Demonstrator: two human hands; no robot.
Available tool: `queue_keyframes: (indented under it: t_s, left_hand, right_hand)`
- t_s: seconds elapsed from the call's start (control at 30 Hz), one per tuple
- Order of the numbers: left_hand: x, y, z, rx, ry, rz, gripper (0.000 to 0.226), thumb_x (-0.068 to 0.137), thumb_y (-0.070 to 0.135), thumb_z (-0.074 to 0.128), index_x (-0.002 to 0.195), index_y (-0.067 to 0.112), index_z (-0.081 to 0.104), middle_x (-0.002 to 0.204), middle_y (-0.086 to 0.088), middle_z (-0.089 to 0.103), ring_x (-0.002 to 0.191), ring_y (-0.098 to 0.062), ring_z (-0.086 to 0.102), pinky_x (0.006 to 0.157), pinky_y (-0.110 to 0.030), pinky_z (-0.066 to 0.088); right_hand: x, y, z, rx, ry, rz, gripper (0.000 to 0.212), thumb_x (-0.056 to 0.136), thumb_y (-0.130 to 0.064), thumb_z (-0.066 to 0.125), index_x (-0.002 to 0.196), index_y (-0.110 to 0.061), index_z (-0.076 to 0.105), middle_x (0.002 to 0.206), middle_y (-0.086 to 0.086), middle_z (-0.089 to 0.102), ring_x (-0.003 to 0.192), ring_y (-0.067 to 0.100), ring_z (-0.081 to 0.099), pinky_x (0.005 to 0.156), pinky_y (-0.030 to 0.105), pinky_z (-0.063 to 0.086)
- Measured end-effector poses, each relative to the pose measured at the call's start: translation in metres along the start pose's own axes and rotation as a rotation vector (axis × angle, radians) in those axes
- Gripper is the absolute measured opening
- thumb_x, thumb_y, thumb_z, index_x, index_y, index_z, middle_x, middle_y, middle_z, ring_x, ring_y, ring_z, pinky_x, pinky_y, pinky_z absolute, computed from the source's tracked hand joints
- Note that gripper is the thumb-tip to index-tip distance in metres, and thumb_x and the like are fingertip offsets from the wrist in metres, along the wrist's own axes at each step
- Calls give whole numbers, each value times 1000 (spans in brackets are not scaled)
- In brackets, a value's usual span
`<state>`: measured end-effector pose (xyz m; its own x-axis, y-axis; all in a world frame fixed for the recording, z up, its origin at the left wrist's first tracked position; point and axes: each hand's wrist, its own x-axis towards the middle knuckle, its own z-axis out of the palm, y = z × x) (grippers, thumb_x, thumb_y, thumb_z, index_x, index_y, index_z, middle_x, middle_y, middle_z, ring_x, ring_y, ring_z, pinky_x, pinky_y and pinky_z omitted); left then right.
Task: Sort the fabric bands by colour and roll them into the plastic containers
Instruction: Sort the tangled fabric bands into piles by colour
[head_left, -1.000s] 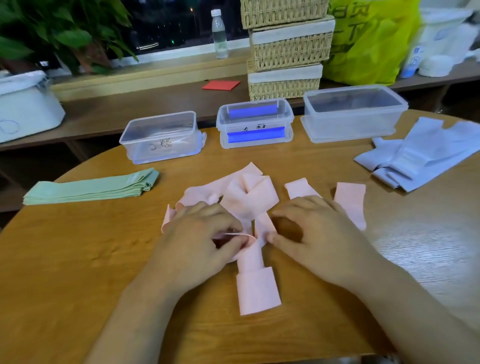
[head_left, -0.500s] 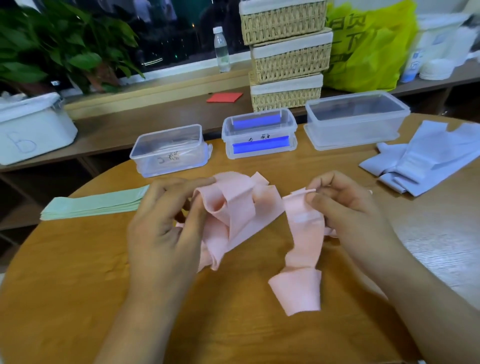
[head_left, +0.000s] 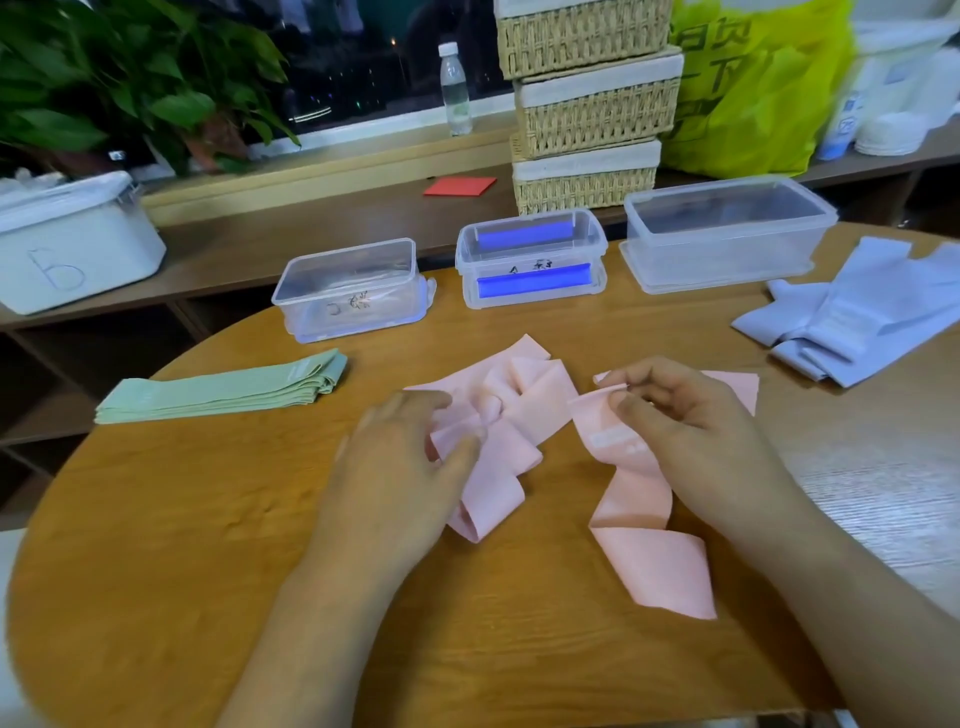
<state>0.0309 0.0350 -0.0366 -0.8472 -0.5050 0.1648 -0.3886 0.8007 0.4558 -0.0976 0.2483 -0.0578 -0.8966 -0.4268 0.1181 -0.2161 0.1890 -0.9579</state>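
Note:
A tangle of pink fabric bands (head_left: 519, 410) lies mid-table. My left hand (head_left: 400, 467) grips part of that tangle between thumb and fingers. My right hand (head_left: 685, 431) pinches the top end of one separate pink band (head_left: 639, 499), which trails down and folds flat on the table. A folded stack of green bands (head_left: 223, 387) lies at the left, and a heap of pale blue bands (head_left: 857, 322) at the right. Three clear plastic containers stand behind: a small one (head_left: 353, 291), one with blue clips (head_left: 530, 260), and a larger one (head_left: 727, 234).
The round wooden table (head_left: 182, 545) curves away at left and front. Behind it a bench carries a white lidded bin (head_left: 67, 244), stacked wicker baskets (head_left: 592, 109), a water bottle (head_left: 456, 88), a yellow bag (head_left: 753, 88) and a plant (head_left: 119, 78).
Both hands rose off the table with pink bands, then sank again. The right hand drew one band away to the right of the tangle, which the left hand keeps hold of.

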Motion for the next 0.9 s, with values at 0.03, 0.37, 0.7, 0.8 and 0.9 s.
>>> queue_keyframes:
  t_s: [0.03,0.37,0.7,0.8,0.9]
  left_hand:
    - [1,0,4,52,-28,-41,36,100,52,60,133,38,66,134,19,60,120,-7,54,102,-38,52]
    - [-24,42,-17,-617,230,161,9,98,26,73,93,33,76,83,14,75,78,-8,69,65,-15,48]
    - [-16,15,-37,-728,194,131,19,105,21,61,111,30,77,106,11,76,99,-6,71,79,-21,57]
    - [-4,-18,-34,-388,-134,107,20,97,22,73,111,37,73,113,22,71,109,2,64,89,-19,50]
    - [-9,-22,-23,-227,-348,123,34,84,52,82,114,47,67,117,35,61,112,15,55,87,-11,41]
  right_hand:
    - [-1,-2,0,-3,-2,-5,20,105,-21,63,103,-36,76,94,-17,74,89,2,65,68,7,45]
    - [-14,-30,10,250,-253,-246,19,99,-11,68,100,-25,81,129,-10,73,130,9,62,104,29,50]
    - [-15,-50,12,520,-57,-255,18,91,-24,69,103,-22,82,107,1,80,102,15,73,84,31,60]
    - [-9,-50,4,543,-60,-286,20,93,-24,66,102,-31,83,111,-2,79,107,15,73,89,31,58]
    - [-4,-42,5,524,-42,-210,20,92,-24,66,102,-27,83,110,1,79,105,16,74,87,30,60]
